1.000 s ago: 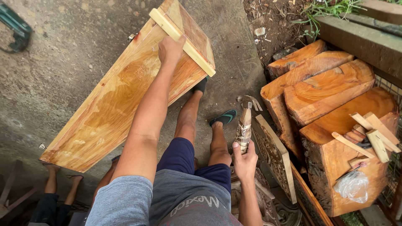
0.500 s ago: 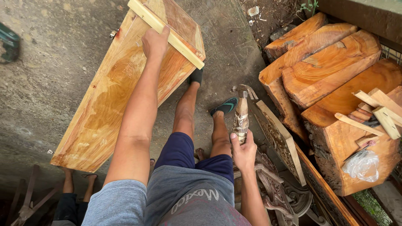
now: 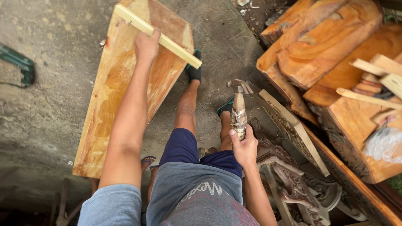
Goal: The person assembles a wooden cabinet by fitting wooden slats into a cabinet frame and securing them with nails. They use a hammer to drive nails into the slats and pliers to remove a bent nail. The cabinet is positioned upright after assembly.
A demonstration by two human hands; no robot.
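Note:
My left hand (image 3: 145, 45) reaches forward and holds a pale wooden strip (image 3: 158, 35) pressed across the top of a long orange-brown wooden board (image 3: 119, 96) that leans up from the concrete floor. My right hand (image 3: 244, 145) hangs by my right knee, gripped round the taped wooden handle of a claw hammer (image 3: 238, 106), whose metal head points away from me above my right foot. Both my legs and sandalled feet show between the board and the hammer.
Thick rough wood slabs (image 3: 331, 46) and loose pale sticks (image 3: 372, 79) are stacked at the right. Carved wooden panels (image 3: 289, 121) and ornate dark carved pieces (image 3: 293, 184) lie beside my right leg. A green object (image 3: 19, 62) sits on the concrete at left.
The view has shifted so the board sits further left and closer. My left hand stays on the strip; the hammer stays low in my right hand.

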